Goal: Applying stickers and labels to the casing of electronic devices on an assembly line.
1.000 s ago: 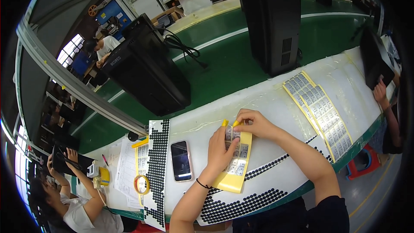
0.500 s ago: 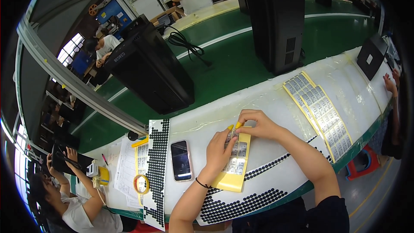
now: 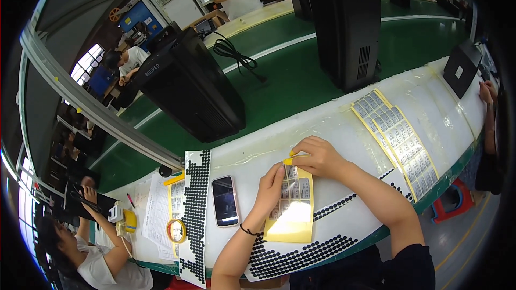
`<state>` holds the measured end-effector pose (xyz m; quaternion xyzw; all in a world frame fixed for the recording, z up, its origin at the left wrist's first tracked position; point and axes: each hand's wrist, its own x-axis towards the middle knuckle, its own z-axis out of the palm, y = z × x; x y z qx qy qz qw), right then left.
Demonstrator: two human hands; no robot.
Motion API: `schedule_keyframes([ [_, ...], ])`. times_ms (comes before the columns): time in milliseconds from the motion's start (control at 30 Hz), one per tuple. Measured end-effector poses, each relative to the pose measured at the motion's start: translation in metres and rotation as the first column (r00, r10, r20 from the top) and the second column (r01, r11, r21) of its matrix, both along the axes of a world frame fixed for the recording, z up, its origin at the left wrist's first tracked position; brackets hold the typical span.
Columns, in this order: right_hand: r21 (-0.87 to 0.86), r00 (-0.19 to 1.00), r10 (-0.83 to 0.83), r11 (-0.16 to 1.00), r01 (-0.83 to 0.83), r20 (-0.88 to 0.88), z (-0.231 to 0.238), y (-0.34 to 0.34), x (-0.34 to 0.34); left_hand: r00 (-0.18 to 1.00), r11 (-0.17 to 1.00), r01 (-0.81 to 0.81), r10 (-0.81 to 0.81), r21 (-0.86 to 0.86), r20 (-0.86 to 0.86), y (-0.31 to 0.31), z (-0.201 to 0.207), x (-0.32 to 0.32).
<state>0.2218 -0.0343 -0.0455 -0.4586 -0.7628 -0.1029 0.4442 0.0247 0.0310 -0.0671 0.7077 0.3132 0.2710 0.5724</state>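
Observation:
A yellow-backed sheet of printed silver labels [image 3: 290, 225] is tilted up before me, its lower part shining with glare. My left hand [image 3: 270, 187] is closed on the sheet's left edge, thumb along the front. At the top edge my right hand [image 3: 318, 158] is pinched, with yellow coverings [image 3: 290, 160] showing at the fingertips. Whatever lies in that pinch is too small to make out. Under the sheet and my forearms lies a white sheet with black round dots [image 3: 306, 258]. A phone [image 3: 225, 201] rests on the bench left of my left hand.
More label sheets [image 3: 398, 137] lie to the right. On the left are another black-dot sheet [image 3: 195, 209], a yellow tape roll [image 3: 176, 231] and papers [image 3: 155, 215]. Black computer cases [image 3: 344, 32] stand on the green conveyor [image 3: 279, 88] beyond. Co-workers sit at both sides.
My left hand has slid down and back from the label sheet's top, uncovering more labels. The right hand has shifted slightly left, and the sheet has turned more upright.

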Motion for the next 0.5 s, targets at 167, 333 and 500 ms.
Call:
schedule_keyframes([
  [167,0.002,1.0,0.018,1.0,-0.018,-0.015,-0.004,0.002,-0.002,0.993,0.978,-0.028,0.05,-0.205,0.103,0.006,0.009,0.001],
  [333,0.019,0.995,0.051,0.999,-0.05,-0.089,0.003,-0.002,-0.012,0.972,0.967,-0.232,0.235,0.108,-0.013,0.023,0.006,-0.009],
  [500,-0.113,0.699,0.043,0.978,-0.175,-0.714,0.01,-0.001,-0.006,0.885,0.797,-0.321,0.445,0.511,-0.136,0.038,0.002,-0.02],
])
